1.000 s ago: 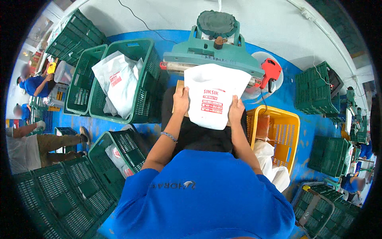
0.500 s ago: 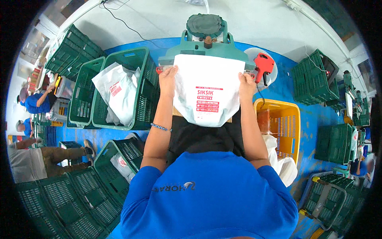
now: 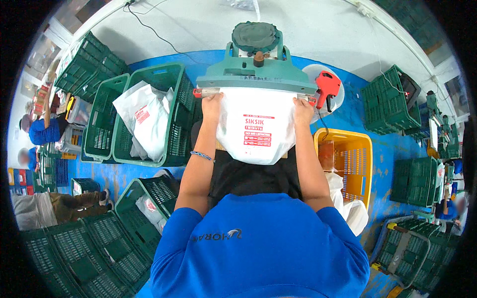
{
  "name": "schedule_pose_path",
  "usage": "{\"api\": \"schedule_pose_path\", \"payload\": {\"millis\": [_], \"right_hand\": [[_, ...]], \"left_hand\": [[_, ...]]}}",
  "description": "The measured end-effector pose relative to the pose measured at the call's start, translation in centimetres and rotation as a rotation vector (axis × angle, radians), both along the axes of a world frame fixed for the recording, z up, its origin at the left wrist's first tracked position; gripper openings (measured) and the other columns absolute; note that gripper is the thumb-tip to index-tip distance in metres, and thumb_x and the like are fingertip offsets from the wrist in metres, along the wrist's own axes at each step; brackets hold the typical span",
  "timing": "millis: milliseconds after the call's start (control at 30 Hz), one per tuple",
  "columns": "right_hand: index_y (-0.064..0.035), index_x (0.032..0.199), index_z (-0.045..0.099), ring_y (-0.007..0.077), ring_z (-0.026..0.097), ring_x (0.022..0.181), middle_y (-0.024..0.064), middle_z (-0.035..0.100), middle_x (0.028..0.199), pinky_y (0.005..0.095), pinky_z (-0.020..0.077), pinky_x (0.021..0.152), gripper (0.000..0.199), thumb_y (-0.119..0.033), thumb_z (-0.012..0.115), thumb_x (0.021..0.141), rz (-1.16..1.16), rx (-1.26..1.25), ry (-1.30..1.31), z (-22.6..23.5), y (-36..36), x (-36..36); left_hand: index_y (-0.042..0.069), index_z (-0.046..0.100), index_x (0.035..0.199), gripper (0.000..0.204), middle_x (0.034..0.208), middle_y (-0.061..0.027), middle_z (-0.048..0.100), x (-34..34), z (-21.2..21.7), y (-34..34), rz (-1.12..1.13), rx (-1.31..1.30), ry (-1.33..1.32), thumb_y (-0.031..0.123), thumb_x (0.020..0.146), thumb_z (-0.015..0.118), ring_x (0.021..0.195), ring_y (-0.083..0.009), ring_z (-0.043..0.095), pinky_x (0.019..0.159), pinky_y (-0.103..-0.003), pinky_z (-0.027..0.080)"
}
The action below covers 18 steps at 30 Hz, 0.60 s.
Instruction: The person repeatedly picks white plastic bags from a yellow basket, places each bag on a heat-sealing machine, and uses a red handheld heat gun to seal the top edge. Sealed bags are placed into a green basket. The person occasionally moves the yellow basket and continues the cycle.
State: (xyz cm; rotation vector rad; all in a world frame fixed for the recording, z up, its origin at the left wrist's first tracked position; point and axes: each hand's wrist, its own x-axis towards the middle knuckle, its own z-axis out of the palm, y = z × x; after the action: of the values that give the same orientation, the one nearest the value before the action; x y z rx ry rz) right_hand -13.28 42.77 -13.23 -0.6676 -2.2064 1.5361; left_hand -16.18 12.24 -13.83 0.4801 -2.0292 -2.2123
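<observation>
A white plastic bag [image 3: 257, 130] with red print hangs between my hands, bulging at its rounded bottom. My left hand [image 3: 212, 106] pinches its upper left corner, and my right hand [image 3: 303, 110] pinches the upper right one. The bag's top edge lies under the bar of a green heat sealer [image 3: 258, 79], which hides that edge. Both hands are just below the bar, close to its red end pieces. To the right of the machine lies a red label gun [image 3: 328, 87] on a round white surface.
Green crates [image 3: 149, 114] stand at my left, one with similar white bags [image 3: 144, 119]. A yellow crate [image 3: 354, 164] with white bags beside it is near my right arm. More green crates line both sides. Other people [image 3: 47, 130] work at far left and far right.
The sealer's bar now covers the bag's top edge, which lay over the front of the machine before. My hands have shifted slightly down, with the bag between them.
</observation>
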Motion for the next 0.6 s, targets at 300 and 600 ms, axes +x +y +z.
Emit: {"api": "schedule_pose_path", "payload": {"millis": [300,600], "right_hand": [[0.0017,0.076,0.064,0.0111,0.046,0.061,0.0018,0.053,0.062,0.0288,0.0379,0.06,0.018,-0.015,0.067,0.08,-0.01,-0.18,0.078,-0.8,0.4,0.3],[0.0025,0.075,0.062,0.0091,0.043,0.06,-0.0005,0.051,0.06,0.0273,0.0369,0.057,0.019,-0.015,0.065,0.082,0.001,-0.234,0.046,0.1,0.1,0.7]], "left_hand": [[-0.002,0.064,0.097,0.026,0.082,-0.0099,0.068,0.5,1.8,-3.6,-0.185,0.131,-0.049,0.021,0.088,0.058,0.07,-0.0177,0.064,0.065,-0.03,0.052],[0.004,0.067,0.091,0.023,0.077,-0.0003,0.063,0.9,2.6,-1.7,-0.162,0.15,-0.187,0.026,0.084,0.069,0.066,-0.0088,0.057,0.061,-0.024,0.044]]}}
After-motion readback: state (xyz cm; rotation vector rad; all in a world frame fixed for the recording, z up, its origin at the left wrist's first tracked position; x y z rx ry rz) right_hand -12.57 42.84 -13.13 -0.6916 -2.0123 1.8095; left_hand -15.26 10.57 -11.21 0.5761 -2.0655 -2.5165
